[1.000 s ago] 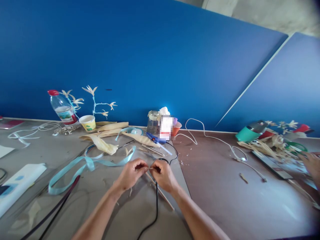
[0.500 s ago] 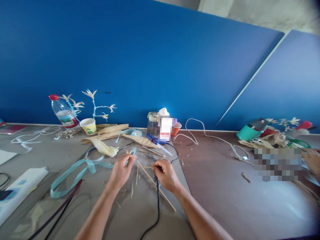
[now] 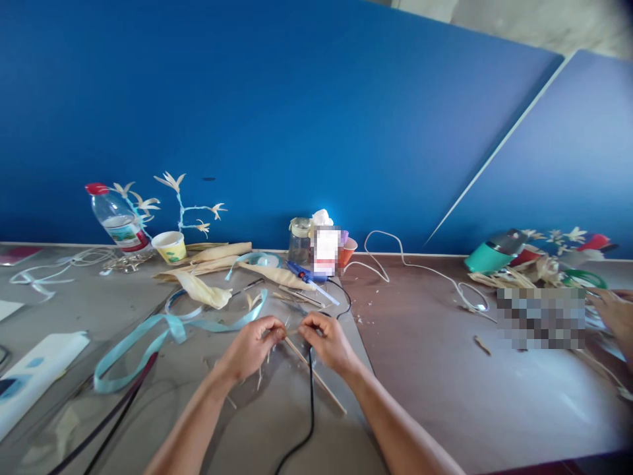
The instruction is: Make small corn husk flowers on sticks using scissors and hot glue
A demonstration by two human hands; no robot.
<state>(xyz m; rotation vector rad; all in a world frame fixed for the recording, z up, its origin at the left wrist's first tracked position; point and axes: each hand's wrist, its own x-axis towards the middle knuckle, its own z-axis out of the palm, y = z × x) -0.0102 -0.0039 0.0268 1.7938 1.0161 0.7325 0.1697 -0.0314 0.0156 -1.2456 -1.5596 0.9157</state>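
My left hand (image 3: 252,346) and my right hand (image 3: 329,342) meet over the grey table (image 3: 306,435), fingers pinched on the near end of a thin wooden stick (image 3: 319,381) that runs down to the right. Small dried husk strips (image 3: 260,376) lie under the left hand. A black cable (image 3: 310,402) passes below my right wrist. A light blue ribbon (image 3: 148,340) curls to the left of my hands. A blue glue gun (image 3: 309,277) lies just beyond them.
Dried corn husks (image 3: 217,260), a water bottle (image 3: 116,221), a yellow cup (image 3: 169,246) and a husk-flower twig (image 3: 190,211) stand at the back left. A glass jar (image 3: 299,241) and a white cord (image 3: 420,270) lie behind. Another person's hand (image 3: 613,313) works at right near a teal flask (image 3: 494,252).
My left hand, which had drawn apart and to the left half a second ago, has come back to meet my right hand on the stick.
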